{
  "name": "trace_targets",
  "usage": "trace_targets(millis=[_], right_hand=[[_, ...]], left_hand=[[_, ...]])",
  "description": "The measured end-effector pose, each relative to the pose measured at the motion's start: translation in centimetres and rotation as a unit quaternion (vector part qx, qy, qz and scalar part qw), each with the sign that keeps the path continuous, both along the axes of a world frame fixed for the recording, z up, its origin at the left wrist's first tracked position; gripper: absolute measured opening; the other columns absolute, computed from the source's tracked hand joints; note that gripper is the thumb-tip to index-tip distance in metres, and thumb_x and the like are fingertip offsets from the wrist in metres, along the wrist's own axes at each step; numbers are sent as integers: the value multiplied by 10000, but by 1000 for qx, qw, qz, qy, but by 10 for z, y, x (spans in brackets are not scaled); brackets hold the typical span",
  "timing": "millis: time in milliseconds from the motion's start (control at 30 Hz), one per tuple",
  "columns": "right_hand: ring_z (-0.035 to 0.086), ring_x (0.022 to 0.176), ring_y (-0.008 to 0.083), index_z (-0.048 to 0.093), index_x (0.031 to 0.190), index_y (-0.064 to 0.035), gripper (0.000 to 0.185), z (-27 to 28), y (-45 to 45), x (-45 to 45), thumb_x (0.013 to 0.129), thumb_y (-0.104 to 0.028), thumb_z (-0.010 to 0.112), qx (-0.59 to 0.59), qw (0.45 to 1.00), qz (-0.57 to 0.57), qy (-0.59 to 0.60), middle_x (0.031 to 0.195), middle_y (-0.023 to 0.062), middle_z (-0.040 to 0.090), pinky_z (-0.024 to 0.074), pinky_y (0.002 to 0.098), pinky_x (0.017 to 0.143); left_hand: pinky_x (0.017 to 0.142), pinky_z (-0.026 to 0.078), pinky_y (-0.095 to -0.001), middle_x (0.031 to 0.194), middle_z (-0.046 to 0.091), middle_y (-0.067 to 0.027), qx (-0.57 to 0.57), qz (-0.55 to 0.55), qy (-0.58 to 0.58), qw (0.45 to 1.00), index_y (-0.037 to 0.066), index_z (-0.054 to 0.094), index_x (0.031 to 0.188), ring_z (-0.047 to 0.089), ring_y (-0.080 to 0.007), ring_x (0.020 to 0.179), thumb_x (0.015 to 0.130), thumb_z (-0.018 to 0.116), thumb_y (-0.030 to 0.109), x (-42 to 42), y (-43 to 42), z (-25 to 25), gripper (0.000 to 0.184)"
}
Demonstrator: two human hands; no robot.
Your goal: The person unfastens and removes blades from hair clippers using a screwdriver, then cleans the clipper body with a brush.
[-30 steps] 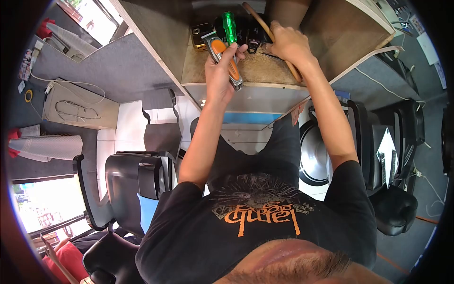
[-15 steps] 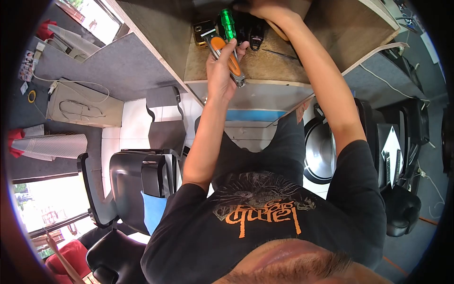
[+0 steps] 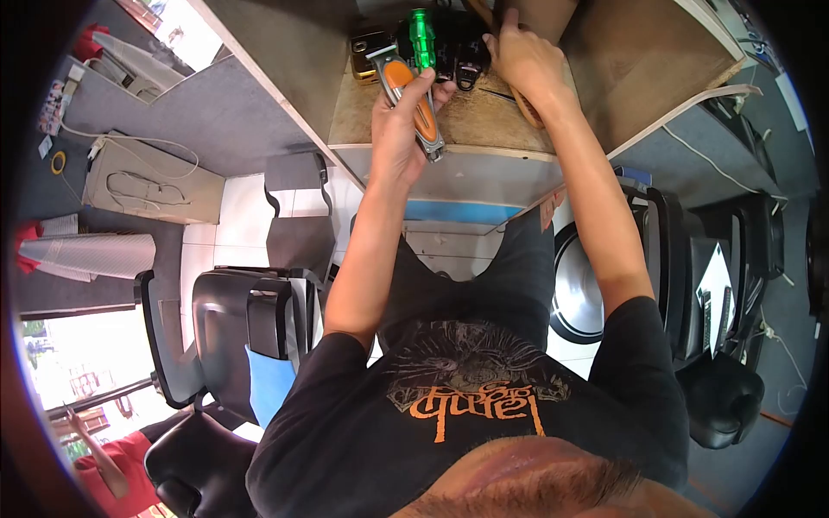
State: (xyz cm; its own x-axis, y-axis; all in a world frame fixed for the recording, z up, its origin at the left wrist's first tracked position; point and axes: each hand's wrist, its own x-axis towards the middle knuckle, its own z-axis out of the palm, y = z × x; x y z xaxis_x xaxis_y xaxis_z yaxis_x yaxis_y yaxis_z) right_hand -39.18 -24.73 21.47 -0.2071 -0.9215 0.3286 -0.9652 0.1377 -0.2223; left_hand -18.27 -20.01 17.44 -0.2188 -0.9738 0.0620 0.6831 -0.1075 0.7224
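Note:
My left hand [image 3: 399, 121] is closed around an orange and silver hair clipper [image 3: 413, 99], its blade end pointing up and away from me. Just beyond the fingers stands a green see-through clipper-like tool [image 3: 421, 41]; whether the hand touches it I cannot tell. My right hand [image 3: 528, 65] is over the shelf, its fingers curled about a long, curved brown handle [image 3: 528, 112] that shows on both sides of the hand. A black clipper [image 3: 468, 74] lies between the hands. At the left is a gold and black device [image 3: 366, 59].
A wooden cabinet compartment [image 3: 484, 129] surrounds both hands, with a raised side panel [image 3: 648, 60] on the right. Black salon chairs [image 3: 229, 315] stand on both sides. A round metal-topped stool [image 3: 580, 289] is by my leg. Another person's red sleeve [image 3: 129, 466] shows at lower left.
My right hand has drawn back from deep in the compartment toward me, and the brown handle has come with it. My left hand still holds the clipper in nearly the same spot.

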Motion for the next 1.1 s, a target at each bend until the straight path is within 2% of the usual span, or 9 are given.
trace_targets(millis=[200, 267, 333, 433, 467, 500, 600, 900, 1100], right_hand=[[752, 792, 377, 667, 1208, 33, 595, 5, 22, 11, 998, -523, 693, -352, 930, 99, 23, 797, 173, 728, 595, 507, 760], [724, 738, 279, 691, 1140, 17, 577, 18, 54, 32, 1011, -545, 690, -241, 927, 173, -231, 766, 134, 704, 576, 441, 704], [666, 697, 123, 675, 1066, -2, 477, 18, 65, 44, 1041, -478, 710, -130, 855, 241, -440, 752, 57, 675, 519, 307, 632], [646, 679, 96, 643, 999, -14, 342, 16, 87, 48, 1041, -337, 748, -168, 770, 207, -580, 770, 31, 683, 495, 269, 624], [628, 663, 77, 624, 990, -23, 273, 2, 87, 47, 1042, -258, 752, -241, 777, 156, -560, 785, 22, 687, 482, 257, 589], [492, 560, 40, 629, 1023, -66, 286, -7, 92, 50, 1066, -337, 714, -306, 725, 139, -601, 701, -15, 637, 340, 230, 484], [548, 536, 70, 582, 1130, -39, 226, -31, 122, 42, 1083, -233, 688, -388, 668, 113, -625, 759, 56, 662, 410, 235, 452], [608, 456, 214, 495, 1202, 20, 302, -43, 147, 24, 1100, -242, 603, -469, 607, 157, -622, 802, 239, 703, 480, 300, 418], [693, 520, 280, 462, 1195, 8, 337, -44, 145, 20, 1059, -202, 688, -473, 655, 175, -562, 866, 281, 734, 570, 348, 518]], left_hand=[[811, 636, -395, 819, 663, -61, -39, -79, -82, 993, 46, 639, 1004, 689, -173, 731, 1012, 747, 190, 3, 3, 15, 180], [695, 625, -371, 807, 658, -68, -72, -92, -116, 986, 23, 639, 1019, 702, -183, 702, 1002, 757, 171, 2, 2, 23, 190], [650, 628, -370, 819, 664, -78, -112, -145, -141, 973, 7, 635, 1069, 708, -181, 692, 1009, 757, 193, 4, -3, 26, 231], [776, 655, -396, 920, 713, -123, -139, -185, -220, 948, 15, 613, 1155, 721, -191, 742, 1050, 708, 258, 6, -6, 35, 282], [840, 654, -415, 1046, 741, -196, -159, -177, -223, 945, -5, 608, 1214, 771, -268, 859, 1081, 666, 337, 4, -11, 29, 372], [854, 652, -418, 1070, 739, -209, -172, -172, -188, 952, -8, 606, 1223, 774, -289, 887, 1089, 646, 366, 1, -16, 25, 399], [890, 644, -434, 1128, 730, -244, -221, -146, -152, 952, -3, 600, 1252, 774, -350, 966, 1109, 566, 485, -2, -24, 15, 509], [486, 558, -308, 829, 574, -69, -59, -218, -129, 965, 27, 584, 1285, 619, -144, 578, 1099, 318, 713, 12, -31, 14, 759], [468, 561, -302, 865, 609, -115, -109, -269, -172, 941, 50, 500, 1434, 616, -171, 547, 1156, 377, 493, 8, -25, 21, 538]])
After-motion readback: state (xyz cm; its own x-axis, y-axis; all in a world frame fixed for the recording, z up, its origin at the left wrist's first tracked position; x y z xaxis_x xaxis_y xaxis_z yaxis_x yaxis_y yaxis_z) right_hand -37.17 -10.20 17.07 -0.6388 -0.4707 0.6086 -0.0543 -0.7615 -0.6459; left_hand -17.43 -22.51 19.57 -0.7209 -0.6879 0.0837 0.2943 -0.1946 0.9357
